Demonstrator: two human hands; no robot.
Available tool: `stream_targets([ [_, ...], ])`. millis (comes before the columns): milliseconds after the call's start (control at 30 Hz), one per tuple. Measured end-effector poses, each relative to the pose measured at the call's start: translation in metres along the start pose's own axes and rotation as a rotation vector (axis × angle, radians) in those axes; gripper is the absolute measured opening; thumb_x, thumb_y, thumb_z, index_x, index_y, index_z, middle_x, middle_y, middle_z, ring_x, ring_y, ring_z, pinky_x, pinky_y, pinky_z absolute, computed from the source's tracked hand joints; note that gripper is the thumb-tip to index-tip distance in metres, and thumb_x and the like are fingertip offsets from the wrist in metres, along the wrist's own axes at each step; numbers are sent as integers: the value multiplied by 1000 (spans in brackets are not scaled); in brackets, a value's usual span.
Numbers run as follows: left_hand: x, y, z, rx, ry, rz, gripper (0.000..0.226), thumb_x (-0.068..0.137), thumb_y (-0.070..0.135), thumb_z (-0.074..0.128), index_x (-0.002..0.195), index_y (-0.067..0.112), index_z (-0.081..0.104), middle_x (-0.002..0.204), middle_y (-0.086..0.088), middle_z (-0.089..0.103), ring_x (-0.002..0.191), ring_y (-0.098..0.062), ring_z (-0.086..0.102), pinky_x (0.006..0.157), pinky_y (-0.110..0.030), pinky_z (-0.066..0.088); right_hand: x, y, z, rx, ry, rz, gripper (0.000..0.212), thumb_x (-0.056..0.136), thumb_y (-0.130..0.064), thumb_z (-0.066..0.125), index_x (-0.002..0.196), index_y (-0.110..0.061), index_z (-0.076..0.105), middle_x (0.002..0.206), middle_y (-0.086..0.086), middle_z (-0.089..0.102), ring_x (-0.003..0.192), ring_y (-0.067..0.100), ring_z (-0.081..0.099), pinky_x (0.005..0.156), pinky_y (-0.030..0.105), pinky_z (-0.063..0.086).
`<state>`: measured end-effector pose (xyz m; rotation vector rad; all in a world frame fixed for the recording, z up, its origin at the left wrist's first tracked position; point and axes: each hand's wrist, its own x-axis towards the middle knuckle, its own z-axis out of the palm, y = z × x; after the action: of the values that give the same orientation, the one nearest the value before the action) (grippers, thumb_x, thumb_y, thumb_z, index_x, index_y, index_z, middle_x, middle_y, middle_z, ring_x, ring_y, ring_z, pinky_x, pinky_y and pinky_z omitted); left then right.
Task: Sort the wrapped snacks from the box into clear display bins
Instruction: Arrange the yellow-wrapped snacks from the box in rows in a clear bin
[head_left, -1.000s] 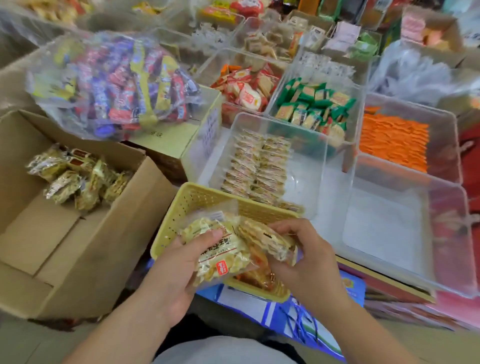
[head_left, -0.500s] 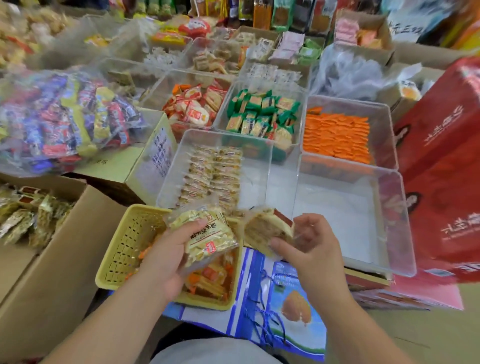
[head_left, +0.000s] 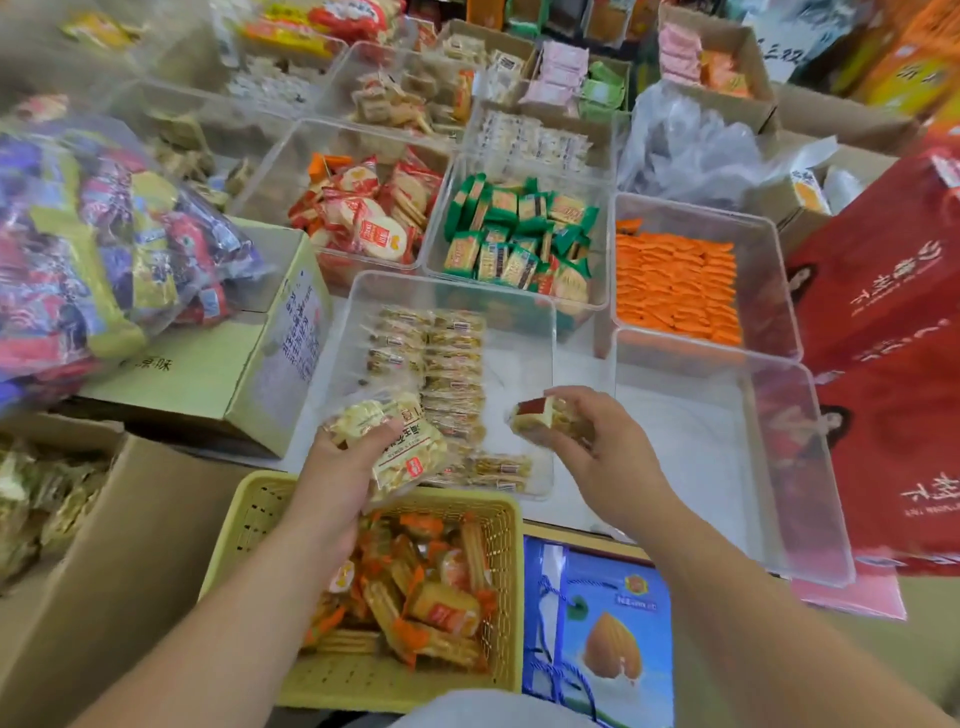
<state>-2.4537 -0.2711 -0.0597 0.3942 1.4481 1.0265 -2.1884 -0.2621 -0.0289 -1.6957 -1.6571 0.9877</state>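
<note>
My left hand (head_left: 337, 473) grips a stack of clear-wrapped yellow snack packs (head_left: 400, 441) over the near left corner of a clear bin (head_left: 543, 322). Rows of the same wrapped snacks (head_left: 447, 374) fill the bin's left half. My right hand (head_left: 602, 452) pinches one wrapped snack (head_left: 540, 415) above the bare right part of that bin. The cardboard box (head_left: 119, 561) with more of these snacks (head_left: 47, 499) stands at the lower left.
A yellow basket (head_left: 249, 525) of orange-wrapped snacks sits just below my left hand. An empty clear bin (head_left: 810, 467) lies right of the snack bin. Behind are bins of red, green and orange packs. A bag of mixed candy lies at left, red cartons at right.
My hands have separated: the right took one pack off the stack and carried it forward over the clear bin. The left moved forward with the stack. The view shifted right.
</note>
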Motion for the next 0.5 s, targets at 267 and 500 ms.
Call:
stream_targets([
  [267,11,-13,-15,5,-73,-8,111,51,70,90,143,30,41,127,16,60,129,-17,52,104,-42,35,86,-4,28,-1127,-514,-408,38,94,-15,58,126,-35,65,116,-4,67,107,24,56,87,37,49],
  [500,13,-13,-18,-26,-77,-38,105,42,72,94,133,40,53,128,8,72,121,-25,68,109,-57,46,103,8,62,-1355,-658,-291,21,94,-8,53,105,-19,67,96,0,67,92,23,54,74,35,40],
])
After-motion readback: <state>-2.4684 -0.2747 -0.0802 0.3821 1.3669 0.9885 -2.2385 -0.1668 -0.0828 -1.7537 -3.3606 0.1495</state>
